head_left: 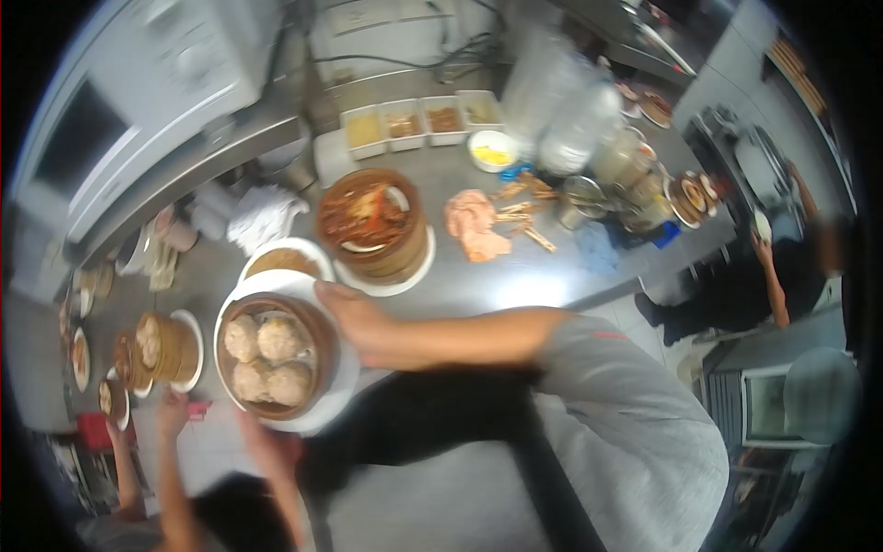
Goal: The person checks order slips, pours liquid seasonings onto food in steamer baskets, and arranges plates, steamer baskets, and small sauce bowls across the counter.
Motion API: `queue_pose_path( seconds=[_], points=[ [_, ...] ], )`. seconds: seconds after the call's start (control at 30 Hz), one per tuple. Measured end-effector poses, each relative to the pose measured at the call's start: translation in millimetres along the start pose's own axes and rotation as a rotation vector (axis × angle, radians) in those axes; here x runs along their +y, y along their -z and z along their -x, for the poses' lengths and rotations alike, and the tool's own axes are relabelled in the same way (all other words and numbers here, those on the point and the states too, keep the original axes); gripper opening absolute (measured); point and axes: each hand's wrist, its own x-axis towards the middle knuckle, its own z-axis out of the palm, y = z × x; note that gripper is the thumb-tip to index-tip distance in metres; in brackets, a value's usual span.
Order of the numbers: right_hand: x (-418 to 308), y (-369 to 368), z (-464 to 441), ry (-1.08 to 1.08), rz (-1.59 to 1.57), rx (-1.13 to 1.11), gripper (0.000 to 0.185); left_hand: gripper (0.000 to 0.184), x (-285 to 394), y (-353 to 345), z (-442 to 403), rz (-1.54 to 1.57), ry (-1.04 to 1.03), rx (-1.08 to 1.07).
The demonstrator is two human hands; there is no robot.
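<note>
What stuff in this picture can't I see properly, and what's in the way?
In the head view:
- Right hand: most fingers, hidden by the round white plate it holds.
- Left hand: blurred, so its grip is unclear.
- Round white dish of brown food: near part, covered by that plate.
- Round brown bamboo steamer: floor, mostly covered by pale round dumplings.
- White boxy appliance: top, cut off by the picture's edge.
</note>
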Motion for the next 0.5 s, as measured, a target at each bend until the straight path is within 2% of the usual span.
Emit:
queue_pose_path(
  seconds=[0.07, 0.17, 0.27, 0.33, 0.4, 0.47, 0.5],
  points=[
    [-34.5, 34.6, 29.2, 0.099, 0.022, 0.078, 0.035, 0.05, -30.6, -36.4, -7.6, -0.096, 0.021, -0.03],
    [-79.2, 90.9, 68.5, 0.201, 0.023, 0.166, 0.035, 0.056, -65.0, -130.9, 2.7, -0.12, 0.075, 0.016],
    [-114.1, 145.4, 103.9, 0.269, 0.116, 0.243, 0.034, 0.052, -119.3, -176.2, -1.3, -0.116, 0.125, -0.175],
    [-136.4, 185.3, 124.3, 0.288, 0.177, 0.265, 0.036, 0.048, -162.5, -194.0, 4.3, -0.217, 0.159, -0.185],
    [-168.6, 238.3, 140.0, 0.44, 0.861, 0.423, 0.046, 0.046, -208.1, -201.7, 9.8, -0.253, 0.149, -0.193],
    [-226.7, 288.7, 158.2, 0.76, 1.099, 0.638, 0.058, 0.046, -237.4, -220.3, 18.2, -0.259, 0.169, -0.209],
    [-258.9, 313.0, 161.9, 0.897, 1.089, 0.821, 0.067, 0.044, -241.2, -236.8, 23.0, -0.19, 0.199, -0.177]
  ],
)
